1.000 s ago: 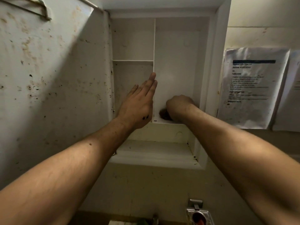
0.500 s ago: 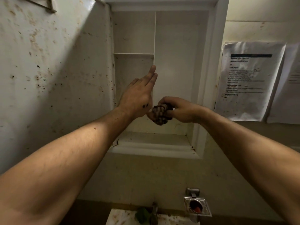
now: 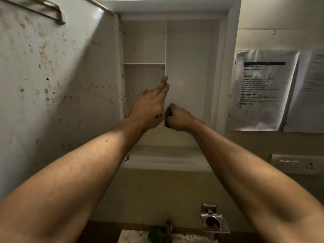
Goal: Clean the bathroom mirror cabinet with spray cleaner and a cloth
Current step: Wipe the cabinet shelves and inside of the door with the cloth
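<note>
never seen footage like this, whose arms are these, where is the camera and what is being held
There is no machine here. A person wears one wide-angle camera on the head, looking forward and down, so both bare forearms reach in from the bottom edge. In front is a white wall cabinet with its stained door swung open to the left. Inside, a thin white upright divider and a small shelf split it into compartments. The left hand is open, fingers straight, up beside the divider. The right hand is curled round a dark bunched cloth, mostly hidden in the fist, low in the right compartment. Printed paper sheets hang on the wall to the right, and a metal tap shows below. No spray bottle is in view.
</note>
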